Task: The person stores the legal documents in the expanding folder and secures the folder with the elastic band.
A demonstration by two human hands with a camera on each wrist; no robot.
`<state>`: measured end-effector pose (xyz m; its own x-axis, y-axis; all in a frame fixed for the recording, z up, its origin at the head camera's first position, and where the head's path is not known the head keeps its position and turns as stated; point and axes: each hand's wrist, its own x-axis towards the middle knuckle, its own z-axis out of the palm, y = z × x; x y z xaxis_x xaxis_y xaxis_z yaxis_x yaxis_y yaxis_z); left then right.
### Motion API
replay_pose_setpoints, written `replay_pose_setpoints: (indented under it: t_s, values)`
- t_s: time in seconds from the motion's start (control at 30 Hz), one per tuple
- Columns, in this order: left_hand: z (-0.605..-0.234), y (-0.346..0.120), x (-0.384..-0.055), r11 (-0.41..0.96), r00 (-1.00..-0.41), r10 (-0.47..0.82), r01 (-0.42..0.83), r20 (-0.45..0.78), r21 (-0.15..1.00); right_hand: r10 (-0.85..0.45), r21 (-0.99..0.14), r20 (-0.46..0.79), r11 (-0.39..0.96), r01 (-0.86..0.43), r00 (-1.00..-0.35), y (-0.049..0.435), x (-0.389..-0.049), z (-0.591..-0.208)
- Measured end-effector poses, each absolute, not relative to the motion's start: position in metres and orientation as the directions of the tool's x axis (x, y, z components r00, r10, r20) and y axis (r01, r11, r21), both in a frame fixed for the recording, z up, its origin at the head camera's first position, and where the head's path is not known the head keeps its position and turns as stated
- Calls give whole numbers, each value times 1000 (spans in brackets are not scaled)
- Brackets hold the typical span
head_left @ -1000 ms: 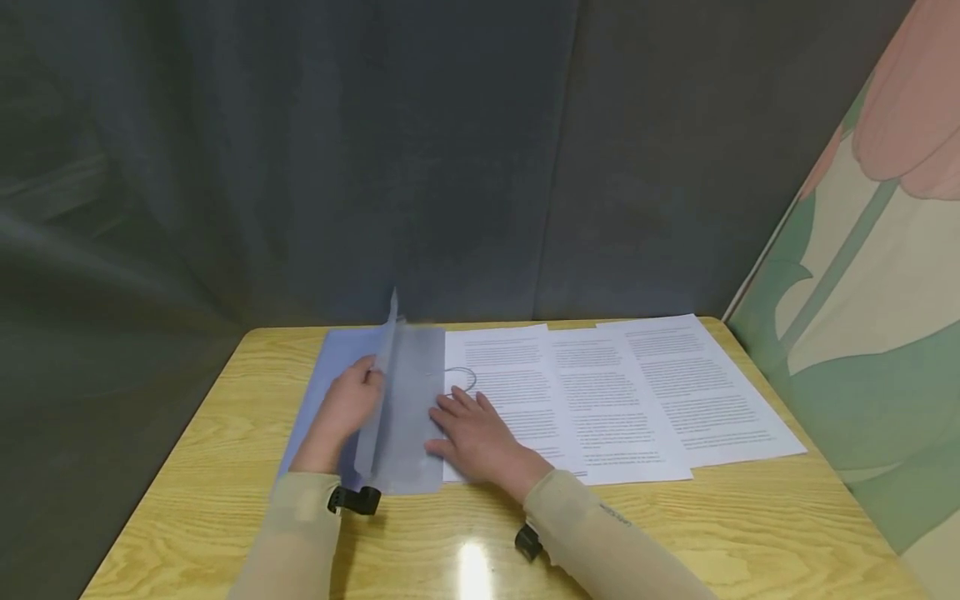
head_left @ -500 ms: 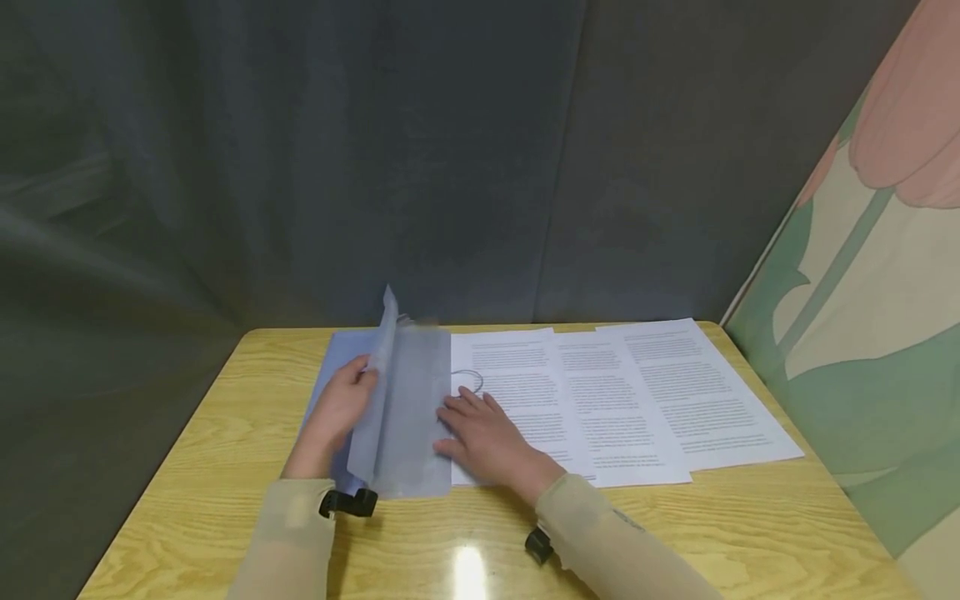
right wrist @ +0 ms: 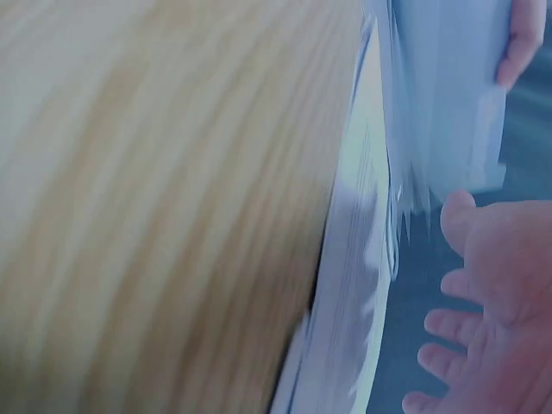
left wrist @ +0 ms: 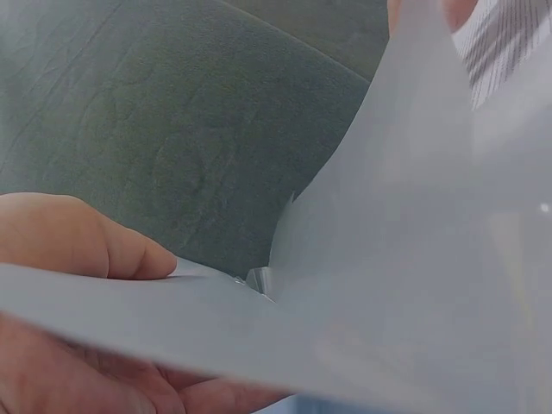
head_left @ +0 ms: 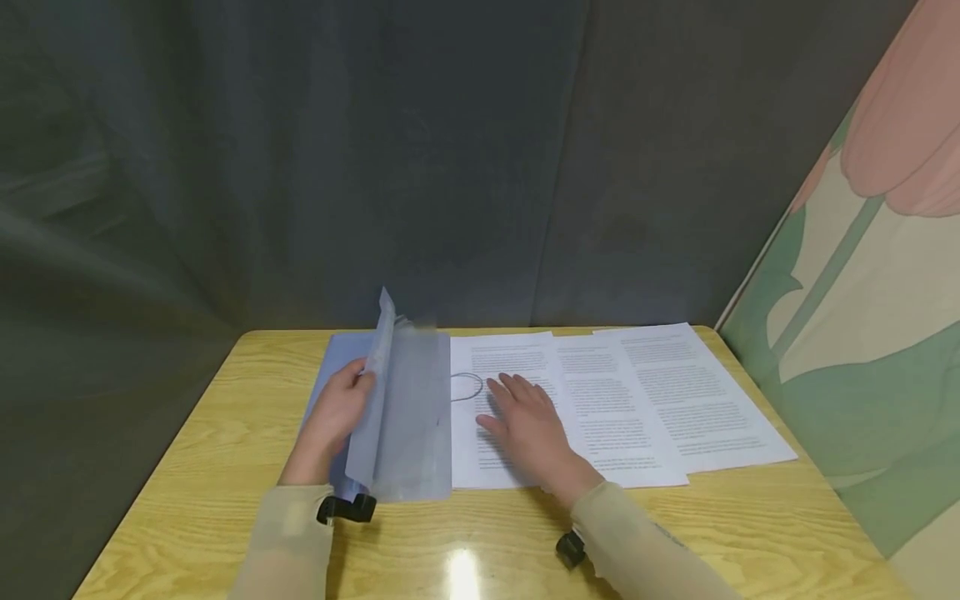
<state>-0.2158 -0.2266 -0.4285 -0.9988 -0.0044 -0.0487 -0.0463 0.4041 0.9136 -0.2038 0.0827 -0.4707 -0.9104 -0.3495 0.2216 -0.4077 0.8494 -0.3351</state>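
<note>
A blue plastic folder (head_left: 352, 342) with translucent leaves lies at the table's left. My left hand (head_left: 337, 414) pinches a raised leaf (head_left: 373, 417), which stands nearly upright; in the left wrist view the thumb lies on one face and fingers on the other. Flat to its right lie more clear leaves (head_left: 416, 425). My right hand (head_left: 531, 433), fingers spread, is over the leftmost printed sheet (head_left: 464, 454); in the right wrist view that hand (right wrist: 509, 276) appears slightly above the paper (right wrist: 341, 233). A thin dark cord loop (head_left: 482, 385) sticks out from the folder's leaves onto that sheet.
Two more printed sheets, a middle one (head_left: 611, 425) and a right one (head_left: 693, 400), overlap across the table's right side. The wooden table (head_left: 217, 442) meets a dark curtain (head_left: 420, 167) behind and a flower-patterned cloth (head_left: 885, 375) at right.
My right hand has left the edge of the clear leaves and moved right, over the printed sheet. The left hand still holds the raised leaf, which has tilted slightly leftward.
</note>
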Motion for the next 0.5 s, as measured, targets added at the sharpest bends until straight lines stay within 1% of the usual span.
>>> replay_pose_setpoints:
  t_s: [0.1,0.33,0.5]
  values:
    - [-429,-225,-216,404,-999,-7,-49,-50,914,-279,-327,243,878,-349,-929,97,-206,-472]
    - [-433,-222,-218,393,-999,-1,-46,-50,919,-108,-347,147,925,-154,-983,130,-216,-478]
    - [-436,-220,-220,379,-999,0,-47,-51,924,-42,-359,112,930,-79,-993,146,-224,-482]
